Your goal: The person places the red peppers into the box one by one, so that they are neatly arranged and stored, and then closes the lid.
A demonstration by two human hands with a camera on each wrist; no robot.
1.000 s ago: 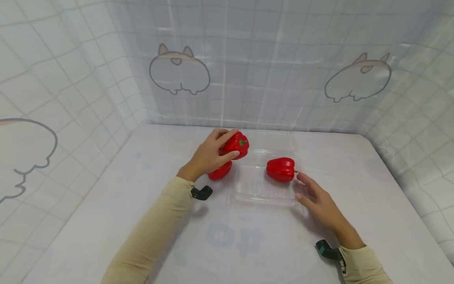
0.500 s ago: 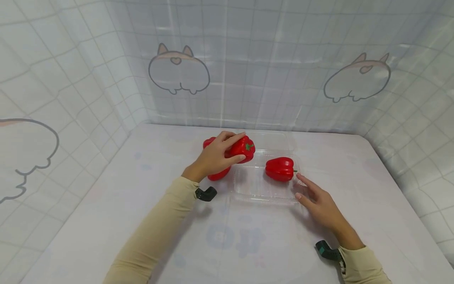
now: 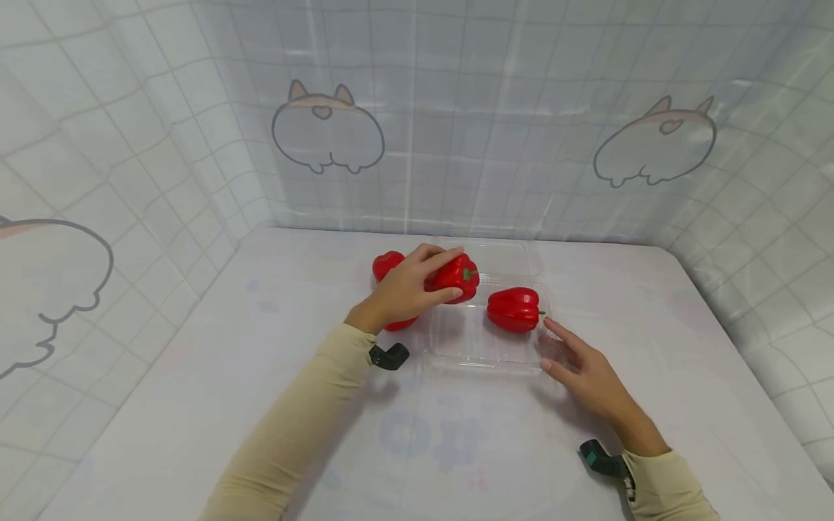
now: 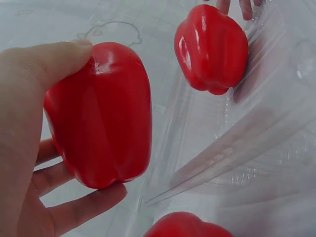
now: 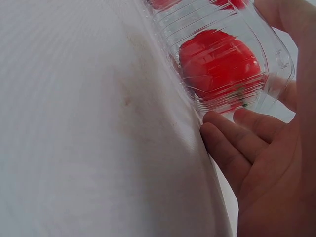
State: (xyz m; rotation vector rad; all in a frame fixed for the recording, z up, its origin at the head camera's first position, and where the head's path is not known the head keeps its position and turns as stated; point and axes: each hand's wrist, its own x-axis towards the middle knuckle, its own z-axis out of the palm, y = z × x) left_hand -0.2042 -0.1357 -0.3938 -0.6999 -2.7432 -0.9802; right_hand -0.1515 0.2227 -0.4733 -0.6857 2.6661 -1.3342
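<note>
My left hand (image 3: 402, 291) grips a red bell pepper (image 3: 461, 278) above the left part of a clear plastic clamshell box (image 3: 456, 349). Thumb and fingers lie around that pepper in the left wrist view, its stem turned away. Inside the box, toward the right, lies another bell pepper (image 3: 513, 310), its green stem pointing right. Two further red peppers, one farther back (image 3: 386, 265) and one nearer (image 3: 400, 324), sit left of the box, partly hidden by the left hand. My right hand (image 3: 589, 378) is at the box's right side, fingers extended along its wall (image 5: 232, 101).
The box's transparent lid (image 3: 498, 260) lies folded back behind its base. A white cloth (image 3: 417, 449) with faint prints covers the table. Tile-patterned curtains (image 3: 469, 145) stand at the back and both sides. A dark camera mount (image 3: 389, 357) sits on the left wrist.
My left hand has moved to the right and slightly toward me with its pepper, now over the box. The pepper farther back at the left has come into view. My right hand stays nearly still.
</note>
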